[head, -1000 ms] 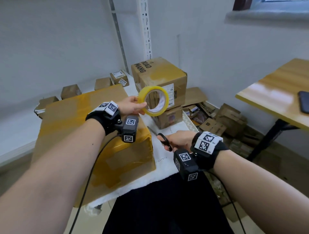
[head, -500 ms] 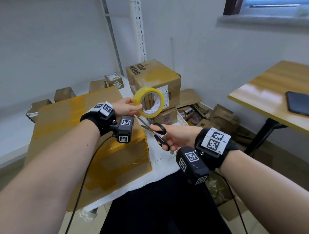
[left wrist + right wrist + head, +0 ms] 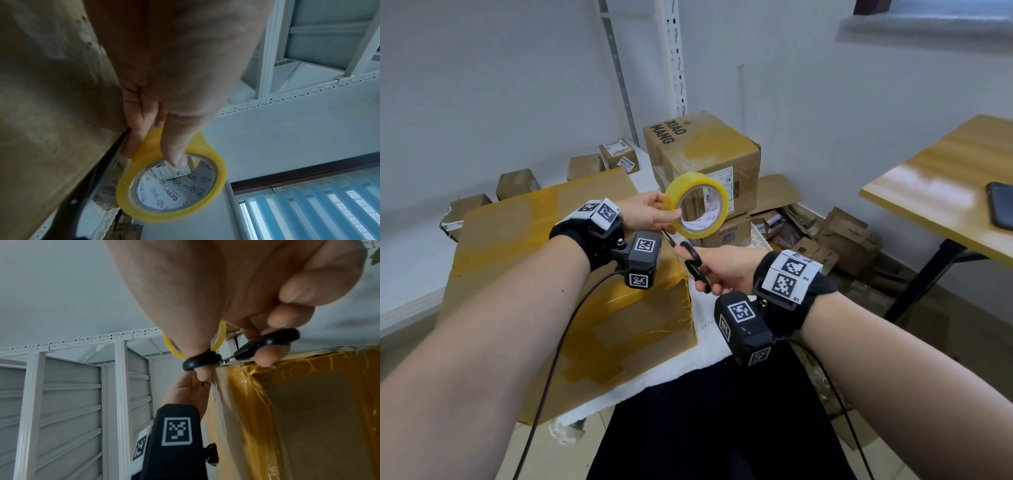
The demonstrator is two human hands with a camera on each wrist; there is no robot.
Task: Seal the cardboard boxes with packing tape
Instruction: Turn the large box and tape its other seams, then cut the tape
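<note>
- Left hand (image 3: 647, 214), centre of the head frame: thumb and fingers pinch the near rim of the tape roll (image 3: 697, 205) and hold it upright, hole facing the camera; in the left wrist view the thumb tip (image 3: 179, 160) lies over the inner edge of the core.
- Right hand (image 3: 726, 270), just below and right of the roll: thumb and fingers pass through the black loops of the scissors (image 3: 693, 265); blades point up-left toward the underside of the roll, slightly apart.
- Large cardboard box (image 3: 544, 274), left half of the frame: lies on a white cloth (image 3: 709, 346), its top and near corner wrapped in yellowish tape; both hands hover over its right edge.
- Second box (image 3: 702, 154), upper centre, printed "XIAO MANG", stacked on another carton behind the roll.
- Wooden table (image 3: 941, 185), right edge, bearing a dark phone (image 3: 1001, 209).
- Flattened cartons (image 3: 835, 240), piled on the floor, centre right.
- Small boxes (image 3: 517, 183), row along the wall, upper left.
</note>
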